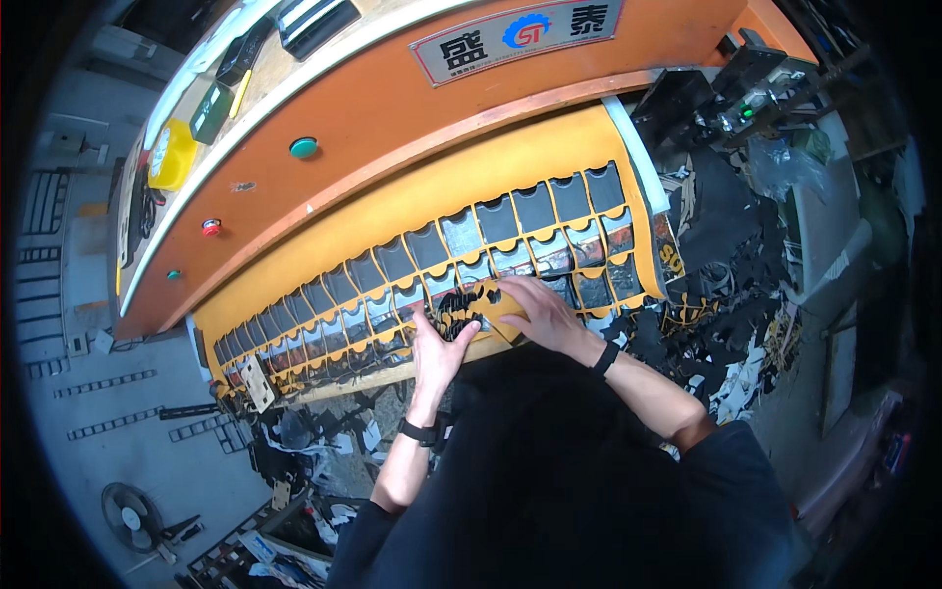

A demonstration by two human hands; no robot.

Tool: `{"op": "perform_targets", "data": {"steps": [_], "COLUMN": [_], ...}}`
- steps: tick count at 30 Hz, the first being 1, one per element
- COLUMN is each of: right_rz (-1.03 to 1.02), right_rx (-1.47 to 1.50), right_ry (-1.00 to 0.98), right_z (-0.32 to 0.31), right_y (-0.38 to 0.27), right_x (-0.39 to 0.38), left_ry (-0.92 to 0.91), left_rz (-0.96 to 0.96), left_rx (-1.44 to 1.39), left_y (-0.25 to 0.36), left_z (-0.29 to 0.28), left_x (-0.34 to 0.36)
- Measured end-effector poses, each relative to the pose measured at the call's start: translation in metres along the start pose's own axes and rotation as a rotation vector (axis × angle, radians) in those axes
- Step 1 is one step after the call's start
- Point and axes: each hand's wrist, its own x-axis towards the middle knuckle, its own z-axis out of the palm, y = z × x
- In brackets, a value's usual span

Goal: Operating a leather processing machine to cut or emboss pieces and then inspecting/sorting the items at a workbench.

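My left hand [439, 350] is at the near edge of a yellow sheet [549, 126], its thumb and fingers around a bunch of small black and yellow cut pieces [457, 311]. Reaching in from the right, my right hand [546, 312] curves over the yellow end of the same bunch [500, 312]. Some fingertips are hidden behind the pieces. Rows of cut-out openings run across the sheet, with narrow yellow strips left between them. Dark and grey material shows through the openings.
Behind the sheet rises an orange machine beam [363, 137] with a green button [303, 147] and a red button [211, 227]. A yellow tray [173, 155] sits on top. Black scraps [721, 285] are heaped at the right. A fan [131, 516] stands at the lower left.
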Motion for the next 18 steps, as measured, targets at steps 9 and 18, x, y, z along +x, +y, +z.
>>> {"op": "perform_targets", "data": {"steps": [9,18], "right_rz": [-0.015,-0.014], "right_rx": [0.028,0.159], "right_ry": [-0.087,-0.089], "right_z": [0.010,0.015], "right_y": [0.013,0.029], "right_x": [-0.013,-0.011], "left_ry": [0.306,0.230], "left_rz": [0.055,-0.045], "left_rx": [-0.062,-0.200], "left_y": [0.003,0.014], "left_z": [0.057,0.076], "left_x": [-0.011,0.004]}}
